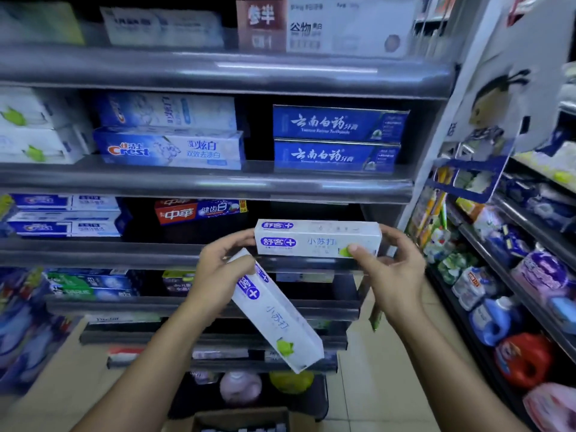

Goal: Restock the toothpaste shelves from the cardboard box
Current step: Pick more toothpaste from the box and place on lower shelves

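Two white toothpaste cartons with purple logos are in my hands in front of the shelves. My right hand grips the right end of the level carton, thumb on its front. My left hand holds the second carton, which tilts down to the right, and its fingers also touch the left end of the level carton. The level carton hovers at the edge of the third shelf, in a dark gap right of a red carton. The cardboard box lies on the floor at the bottom edge.
Blue Crest cartons and dark blue cartons fill the shelf above. To the right a second rack holds detergent bottles and packets. Tiled floor runs between the racks. Lower shelves step outward toward me.
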Motion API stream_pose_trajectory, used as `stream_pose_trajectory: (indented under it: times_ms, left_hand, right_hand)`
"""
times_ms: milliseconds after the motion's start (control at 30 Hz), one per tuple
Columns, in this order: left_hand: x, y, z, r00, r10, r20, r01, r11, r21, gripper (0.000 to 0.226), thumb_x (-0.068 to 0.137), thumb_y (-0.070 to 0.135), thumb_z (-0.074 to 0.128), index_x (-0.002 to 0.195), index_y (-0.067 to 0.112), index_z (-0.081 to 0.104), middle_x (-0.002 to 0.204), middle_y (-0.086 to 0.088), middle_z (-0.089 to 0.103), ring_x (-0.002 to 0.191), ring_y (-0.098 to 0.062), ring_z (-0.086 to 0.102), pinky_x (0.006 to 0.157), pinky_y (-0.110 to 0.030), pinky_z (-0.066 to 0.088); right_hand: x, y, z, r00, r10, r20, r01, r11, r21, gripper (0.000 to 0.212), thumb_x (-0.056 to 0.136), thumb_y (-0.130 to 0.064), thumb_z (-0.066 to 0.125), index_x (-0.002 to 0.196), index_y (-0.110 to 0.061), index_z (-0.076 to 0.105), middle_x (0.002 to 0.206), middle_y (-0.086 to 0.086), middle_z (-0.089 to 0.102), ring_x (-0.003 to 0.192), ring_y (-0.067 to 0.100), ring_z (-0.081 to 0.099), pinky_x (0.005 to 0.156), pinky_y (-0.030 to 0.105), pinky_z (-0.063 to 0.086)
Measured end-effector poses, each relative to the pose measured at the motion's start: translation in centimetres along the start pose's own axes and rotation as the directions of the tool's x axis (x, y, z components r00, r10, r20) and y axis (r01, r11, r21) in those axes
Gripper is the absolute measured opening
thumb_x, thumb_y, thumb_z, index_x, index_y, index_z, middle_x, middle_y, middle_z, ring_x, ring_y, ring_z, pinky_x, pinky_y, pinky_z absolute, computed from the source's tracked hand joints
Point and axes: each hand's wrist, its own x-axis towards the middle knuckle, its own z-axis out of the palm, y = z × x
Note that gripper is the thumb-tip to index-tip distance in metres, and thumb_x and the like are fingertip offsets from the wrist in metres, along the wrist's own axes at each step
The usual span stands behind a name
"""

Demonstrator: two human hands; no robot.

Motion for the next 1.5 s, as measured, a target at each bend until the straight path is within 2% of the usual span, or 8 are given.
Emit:
stream_pose_trajectory:
  times_ms: [300, 567, 767, 900, 1067, 1200, 1400, 1500]
  left_hand:
    - [3.3, 0.5, 1.1, 0.992, -0.112, -0.056, 0.115, 0.992, 0.057, 0.046, 0.06, 0.012, 0.061, 0.098, 0.031, 0.078, 0.105, 0.003, 0.078, 0.066, -0.013, 0.07, 0.054, -0.024, 0.052]
    - [3.8, -0.3, 1.9, 0.986, -0.166, -0.022, 0.167, 0.97, 0.177, 0.051, 0.064, 0.02, 0.063, 0.114, 0.025, 0.074, 0.112, 0.004, 0.076, 0.075, -0.016, 0.075, 0.061, -0.027, 0.053]
    - [3.1, -0.5, 1.2, 0.954, -0.147, -0.26, 0.146, 0.989, -0.024, 0.051, 0.065, 0.02, 0.065, 0.116, 0.021, 0.055, 0.087, 0.0, 0.066, 0.054, -0.011, 0.066, 0.052, -0.027, 0.049]
    - [2.9, -1.0, 1.2, 0.908, -0.172, -0.383, 0.078, 0.965, -0.249, 0.027, 0.077, 0.009, 0.063, 0.089, 0.019, 0.041, 0.054, 0.01, 0.061, 0.048, -0.01, 0.063, 0.042, -0.02, 0.044]
    - [3.6, 0.0, 3.2, 0.923, -0.177, -0.342, 0.041, 0.928, -0.371, 0.027, 0.087, 0.001, 0.06, 0.077, 0.019, 0.043, 0.06, 0.005, 0.061, 0.055, -0.014, 0.063, 0.047, -0.023, 0.046]
    - [4.7, 0.3, 3.6, 0.942, -0.042, -0.334, -0.057, 0.958, -0.282, 0.022, 0.09, 0.001, 0.068, 0.082, 0.017, 0.056, 0.083, -0.001, 0.064, 0.08, -0.016, 0.063, 0.073, -0.028, 0.048]
    - [6.8, 0.1, 3.2, 0.956, 0.062, -0.287, -0.079, 0.996, -0.048, 0.027, 0.081, -0.004, 0.079, 0.098, 0.017, 0.072, 0.093, 0.008, 0.079, 0.088, -0.004, 0.074, 0.075, -0.013, 0.054]
    - [8.1, 0.0, 2.9, 0.961, 0.078, -0.265, -0.042, 0.989, 0.141, 0.025, 0.08, 0.003, 0.084, 0.101, 0.014, 0.077, 0.099, 0.004, 0.078, 0.092, -0.01, 0.075, 0.083, -0.024, 0.058]
  right_hand:
    - [3.3, 1.7, 1.2, 0.996, -0.086, 0.018, 0.087, 0.947, -0.31, 0.043, 0.087, -0.029, 0.078, 0.127, -0.032, 0.065, 0.114, -0.009, 0.07, 0.103, 0.01, 0.063, 0.089, 0.027, 0.05]
    - [2.2, 3.0, 1.5, 0.994, 0.023, 0.11, 0.043, 0.822, -0.567, 0.048, 0.098, -0.032, 0.056, 0.145, -0.028, 0.046, 0.095, 0.008, 0.068, 0.086, 0.031, 0.063, 0.071, 0.036, 0.048]
    - [-0.6, 2.3, -0.3, 1.0, -0.019, -0.022, 0.007, 0.892, -0.451, 0.035, 0.095, -0.035, 0.065, 0.128, -0.027, 0.059, 0.112, -0.017, 0.063, 0.095, 0.008, 0.06, 0.08, 0.029, 0.045]
    - [-4.5, 2.6, -1.4, 0.984, 0.178, -0.008, -0.173, 0.945, -0.277, 0.021, 0.091, -0.044, 0.071, 0.084, -0.025, 0.07, 0.079, -0.013, 0.071, 0.074, 0.006, 0.065, 0.065, 0.031, 0.049]
    - [-4.7, 1.9, -0.1, 0.965, 0.232, 0.119, -0.229, 0.973, -0.042, 0.02, 0.087, -0.013, 0.08, 0.106, -0.015, 0.074, 0.09, -0.006, 0.078, 0.072, 0.014, 0.071, 0.066, 0.028, 0.06]
    - [-1.2, 0.8, -0.1, 0.992, 0.122, 0.022, -0.12, 0.991, -0.065, 0.033, 0.084, -0.009, 0.081, 0.115, -0.017, 0.075, 0.086, -0.012, 0.078, 0.075, 0.006, 0.074, 0.066, 0.017, 0.057]
    - [3.6, 0.5, 0.7, 0.999, -0.004, -0.044, -0.007, 0.971, -0.239, 0.042, 0.085, -0.024, 0.081, 0.126, -0.023, 0.072, 0.069, 0.003, 0.074, 0.062, 0.014, 0.069, 0.067, 0.036, 0.062]
    - [4.6, 1.2, 1.3, 0.999, -0.038, -0.038, 0.022, 0.935, -0.353, 0.04, 0.089, -0.031, 0.076, 0.127, -0.018, 0.071, 0.062, -0.002, 0.069, 0.056, 0.0, 0.063, 0.058, 0.012, 0.05]
